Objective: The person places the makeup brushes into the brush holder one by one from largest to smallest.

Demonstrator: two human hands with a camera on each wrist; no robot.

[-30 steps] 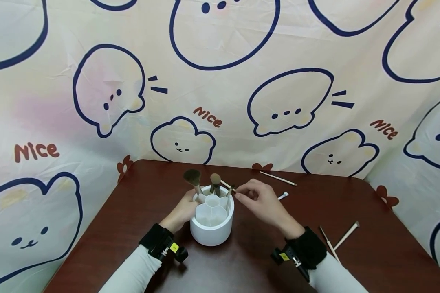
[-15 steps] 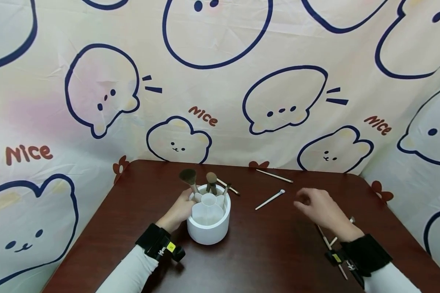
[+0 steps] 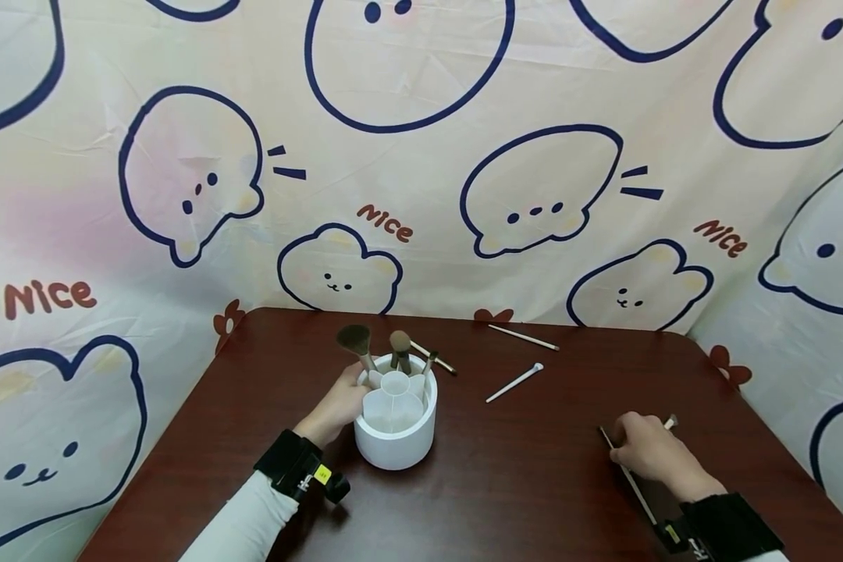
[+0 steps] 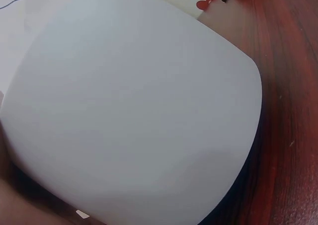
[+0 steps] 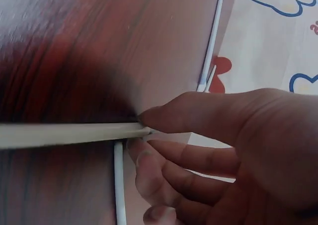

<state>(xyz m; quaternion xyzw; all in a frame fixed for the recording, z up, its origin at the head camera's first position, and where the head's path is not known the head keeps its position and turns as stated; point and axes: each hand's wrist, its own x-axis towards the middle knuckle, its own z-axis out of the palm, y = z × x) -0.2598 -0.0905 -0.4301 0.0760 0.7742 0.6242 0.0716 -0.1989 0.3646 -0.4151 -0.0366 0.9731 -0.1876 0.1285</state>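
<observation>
My left hand [image 3: 339, 402] grips the rim of a round white brush holder [image 3: 396, 451], thumb over the edge; its pale wall [image 4: 134, 106] fills most of the left wrist view. Several makeup brushes stand in it, among them a wide dark-bristled one [image 3: 354, 339] and a round-headed one [image 3: 400, 343]. At the right of the table, my right hand [image 3: 656, 449] pinches a thin makeup brush [image 3: 635, 492] between thumb and index finger. The right wrist view shows its pale handle [image 5: 64, 135] at the fingertips. A second brush [image 3: 670, 422] lies partly hidden under that hand.
Behind the holder lies a brush [image 3: 435, 359] with a dark tip. Two more pale brushes, one nearer [image 3: 514, 382] and one toward the back edge [image 3: 523, 337], lie on the dark wooden table [image 3: 506, 476]. A printed cloth [image 3: 421, 195] hangs behind and beside the table.
My right hand has let go of a brush at the holder's right side and moved right and nearer to me, onto the crossed brushes. My left hand keeps hold of the holder.
</observation>
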